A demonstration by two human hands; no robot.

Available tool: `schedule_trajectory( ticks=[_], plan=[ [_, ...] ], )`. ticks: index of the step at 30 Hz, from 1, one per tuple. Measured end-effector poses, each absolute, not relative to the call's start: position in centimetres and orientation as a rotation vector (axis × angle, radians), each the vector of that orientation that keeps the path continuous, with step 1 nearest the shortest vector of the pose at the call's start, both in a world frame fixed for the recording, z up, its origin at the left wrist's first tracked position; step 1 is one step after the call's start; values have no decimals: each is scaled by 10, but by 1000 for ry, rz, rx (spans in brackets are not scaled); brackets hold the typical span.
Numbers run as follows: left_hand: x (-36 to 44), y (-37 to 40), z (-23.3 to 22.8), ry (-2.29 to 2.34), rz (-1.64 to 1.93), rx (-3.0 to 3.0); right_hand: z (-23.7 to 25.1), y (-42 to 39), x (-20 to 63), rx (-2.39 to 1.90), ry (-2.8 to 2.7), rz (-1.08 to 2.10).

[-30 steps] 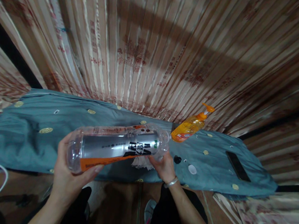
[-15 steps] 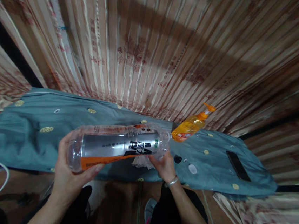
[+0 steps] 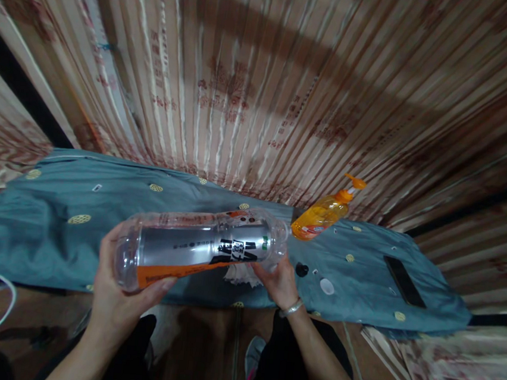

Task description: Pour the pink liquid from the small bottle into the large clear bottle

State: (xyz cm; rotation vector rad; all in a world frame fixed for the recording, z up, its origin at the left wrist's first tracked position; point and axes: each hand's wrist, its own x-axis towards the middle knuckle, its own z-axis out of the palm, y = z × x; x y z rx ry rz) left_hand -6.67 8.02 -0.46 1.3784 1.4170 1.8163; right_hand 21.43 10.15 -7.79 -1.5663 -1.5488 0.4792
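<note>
Nothing moved: two hands [image 3: 117, 296] [image 3: 278, 282] hold one bottle [image 3: 201, 246], apparently empty.

Both hands – left hand [image 3: 114, 296], right hand [image 3: 279, 281] – gripping sideways clear bottle [image 3: 200, 248], teal cloth [image 3: 44, 223]

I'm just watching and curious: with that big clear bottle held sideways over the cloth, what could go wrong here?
The clear bottle lies on its side, with the left hand at its base and the right hand under its neck; if either loosens, it could drop. Its neck end sits close to the orange pump bottle, so a swing might topple that.
</note>
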Motion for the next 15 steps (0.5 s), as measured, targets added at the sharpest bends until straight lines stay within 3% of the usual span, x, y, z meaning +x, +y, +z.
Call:
schedule_trajectory(
  ticks=[15],
  plan=[
    [-69,83,-10,1438,1826,1417,-77,101,216,-1549,-1555,504]
  ],
)
